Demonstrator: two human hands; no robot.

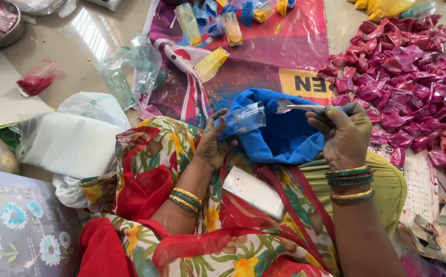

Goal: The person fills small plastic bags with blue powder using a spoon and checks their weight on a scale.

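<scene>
Open blue bag (284, 138) holds blue powder. Left hand (214, 146) fingers pinch a small clear plastic pouch (243, 119); right hand (345, 134) fingers grip a metal spoon (290, 106).

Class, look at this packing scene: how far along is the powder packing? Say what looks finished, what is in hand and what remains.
Done: a heap of filled magenta packets lies on the floor, with some blue and yellow packets beyond. In hand: the left hand holds a small clear pouch; the right hand holds a metal spoon beside it. Left: a mound of blue powder is unpacked.
</scene>
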